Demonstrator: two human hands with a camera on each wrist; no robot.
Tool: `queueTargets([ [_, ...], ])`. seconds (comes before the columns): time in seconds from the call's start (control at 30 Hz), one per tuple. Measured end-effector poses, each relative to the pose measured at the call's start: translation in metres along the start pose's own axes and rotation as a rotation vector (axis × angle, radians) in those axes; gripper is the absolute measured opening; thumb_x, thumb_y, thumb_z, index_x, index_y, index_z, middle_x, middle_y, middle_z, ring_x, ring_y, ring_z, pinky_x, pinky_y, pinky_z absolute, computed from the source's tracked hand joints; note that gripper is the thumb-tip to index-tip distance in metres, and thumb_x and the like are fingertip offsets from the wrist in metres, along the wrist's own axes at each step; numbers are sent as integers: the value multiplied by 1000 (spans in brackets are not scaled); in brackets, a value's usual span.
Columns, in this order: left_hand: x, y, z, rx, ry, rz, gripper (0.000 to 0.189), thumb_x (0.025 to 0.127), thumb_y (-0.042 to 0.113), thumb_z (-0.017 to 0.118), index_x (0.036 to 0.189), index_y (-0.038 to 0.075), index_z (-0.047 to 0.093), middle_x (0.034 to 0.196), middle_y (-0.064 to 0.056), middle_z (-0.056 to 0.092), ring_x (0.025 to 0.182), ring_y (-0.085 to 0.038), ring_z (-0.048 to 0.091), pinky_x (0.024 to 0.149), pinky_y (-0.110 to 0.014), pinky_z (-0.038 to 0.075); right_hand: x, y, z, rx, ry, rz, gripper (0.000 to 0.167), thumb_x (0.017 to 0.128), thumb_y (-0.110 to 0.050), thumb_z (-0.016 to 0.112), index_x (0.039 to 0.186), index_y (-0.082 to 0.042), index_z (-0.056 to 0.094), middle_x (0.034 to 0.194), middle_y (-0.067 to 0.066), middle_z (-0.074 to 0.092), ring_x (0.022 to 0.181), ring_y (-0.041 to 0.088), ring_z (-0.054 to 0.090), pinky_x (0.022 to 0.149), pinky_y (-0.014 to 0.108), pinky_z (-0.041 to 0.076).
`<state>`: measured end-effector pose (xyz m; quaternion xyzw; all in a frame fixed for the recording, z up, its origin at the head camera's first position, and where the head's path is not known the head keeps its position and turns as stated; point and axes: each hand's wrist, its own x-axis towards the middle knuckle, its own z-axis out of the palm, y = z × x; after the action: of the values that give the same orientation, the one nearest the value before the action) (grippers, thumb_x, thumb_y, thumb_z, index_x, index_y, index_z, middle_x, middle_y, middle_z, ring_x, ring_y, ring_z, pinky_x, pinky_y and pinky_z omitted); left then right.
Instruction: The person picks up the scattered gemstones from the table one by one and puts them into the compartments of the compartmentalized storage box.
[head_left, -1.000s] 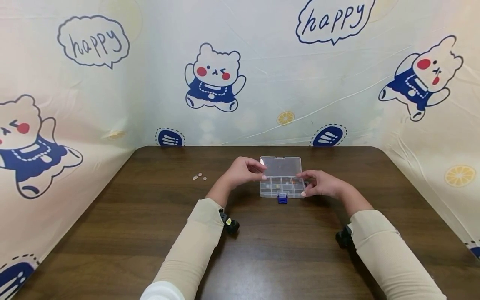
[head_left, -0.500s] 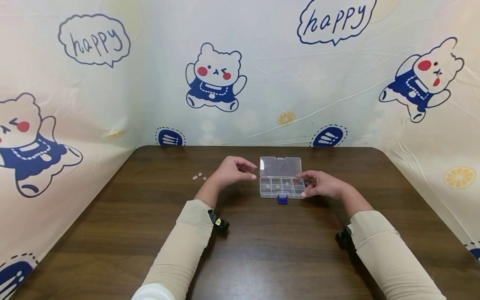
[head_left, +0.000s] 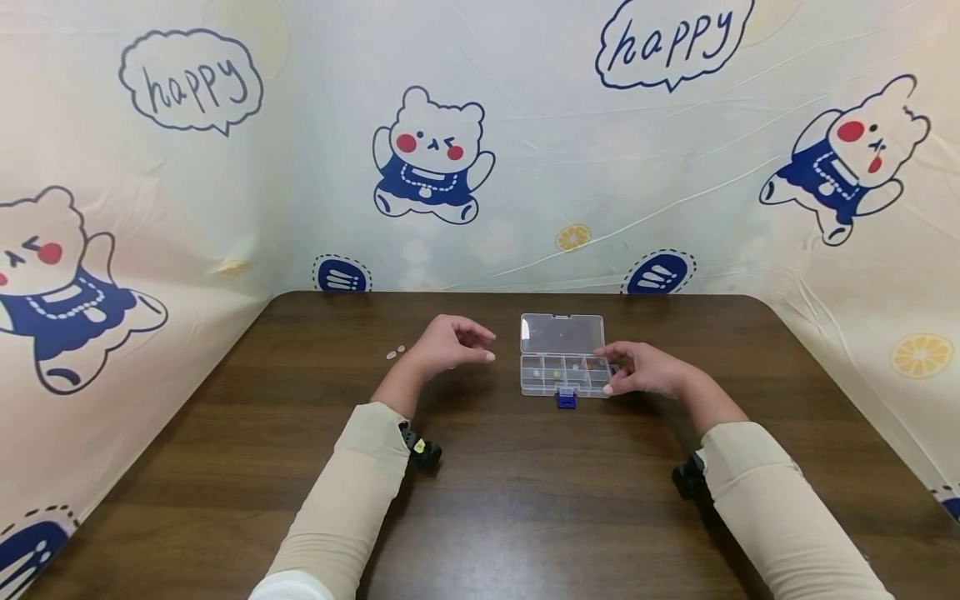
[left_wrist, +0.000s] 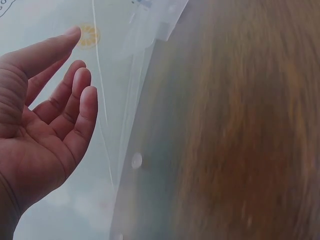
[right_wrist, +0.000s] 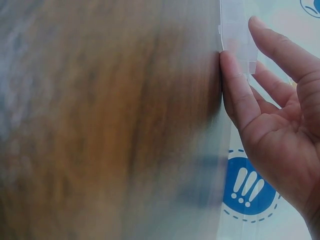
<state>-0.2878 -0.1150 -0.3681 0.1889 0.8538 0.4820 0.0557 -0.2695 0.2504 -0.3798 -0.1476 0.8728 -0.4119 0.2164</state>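
A clear plastic compartment box (head_left: 566, 375) sits on the table with its lid (head_left: 562, 333) raised back and a blue latch (head_left: 566, 401) at the front. Small pieces, one orange, lie in some compartments. My right hand (head_left: 647, 368) holds the box's right end, thumb at the front corner and index finger farther back. To the box's left my left hand (head_left: 447, 346) is in the air, fingers loosely bent, with nothing seen between them. Two small pale pieces (head_left: 391, 355) show beyond my left wrist. One pale round piece (left_wrist: 137, 160) appears in the left wrist view.
The brown wooden table (head_left: 525, 500) reaches back to a patterned cloth backdrop (head_left: 525, 167), which also encloses both sides. Each wrist carries a small black camera, such as the left wrist camera (head_left: 426, 454).
My left hand has moved left, away from the box, toward the pale pieces. One of the three pieces is now hidden behind it. My right hand stays at the box.
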Motion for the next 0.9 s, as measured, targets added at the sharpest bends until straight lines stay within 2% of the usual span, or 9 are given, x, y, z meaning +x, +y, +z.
queueTargets([
  [0.17, -3, -6, -8, 0, 10, -19, 37, 78, 18, 84, 110, 3, 72, 96, -5, 70, 87, -24, 62, 72, -33, 53, 2, 2, -1, -11, 6, 6, 75, 81, -24, 81, 143, -7, 44, 137, 20, 43, 101, 28, 54, 92, 38, 46],
  [0.4, -5, -17, -17, 4, -2, -31, 38, 79, 17, 83, 112, 1, 71, 98, -9, 70, 85, -23, 62, 71, -33, 53, 2, 3, -1, -3, 2, 0, 74, 81, -22, 81, 143, -5, 43, 136, 21, 43, 100, 28, 55, 91, 36, 47],
  [0.57, -7, -23, -26, 29, -5, -52, 39, 78, 17, 84, 112, 2, 71, 100, -11, 70, 87, -23, 62, 75, -33, 54, 1, 2, -1, 1, 0, -11, 74, 82, -21, 81, 143, -4, 43, 136, 22, 44, 99, 27, 56, 89, 35, 47],
  [0.7, -8, -28, -31, 39, 2, -65, 38, 78, 16, 84, 111, 2, 72, 97, -7, 70, 87, -23, 61, 77, -33, 53, 1, 2, 0, 0, 3, -10, 74, 81, -20, 81, 142, -3, 44, 135, 21, 44, 98, 27, 56, 89, 35, 48],
  [0.9, -10, -39, -35, 53, -35, -73, 37, 78, 13, 83, 111, 0, 71, 95, -9, 70, 84, -21, 60, 76, -31, 53, 3, 4, 0, -12, 1, -22, 73, 82, -20, 81, 142, -2, 43, 133, 22, 45, 97, 26, 57, 90, 36, 48],
])
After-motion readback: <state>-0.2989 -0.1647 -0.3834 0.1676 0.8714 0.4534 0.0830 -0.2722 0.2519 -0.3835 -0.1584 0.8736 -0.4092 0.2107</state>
